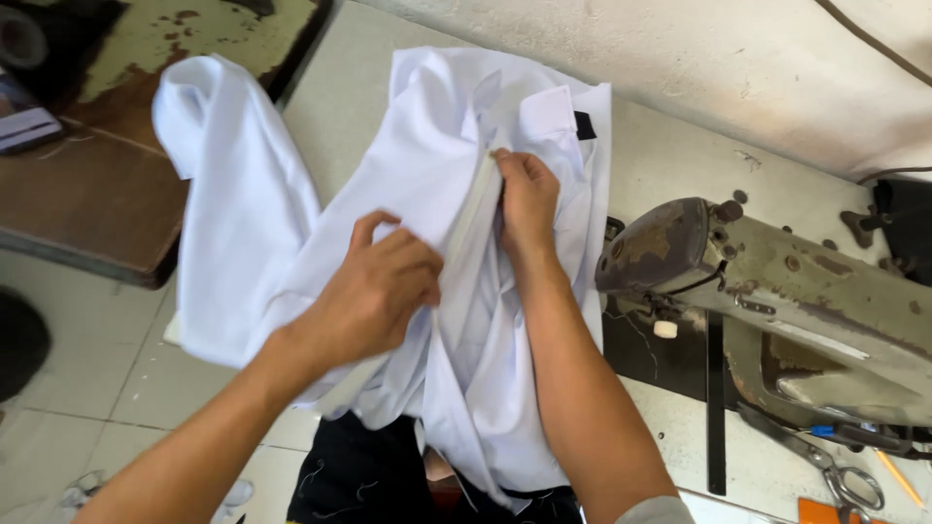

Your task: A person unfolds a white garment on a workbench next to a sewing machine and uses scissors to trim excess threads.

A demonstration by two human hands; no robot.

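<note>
Shirt [388,194] is lying bunched just left of the sewing machine [777,281]; left hand [374,291] and right hand [527,204] are pinching its grey strip [473,218]. Loose folds are sagging, so it could slide floorward.

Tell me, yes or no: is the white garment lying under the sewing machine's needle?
No. The white garment lies left of the sewing machine, gripped by both hands, the left hand and the right hand.

white garment [388,184], grey-green rust-flecked sewing machine [777,281], perhaps orange-handled scissors [845,480]
</note>
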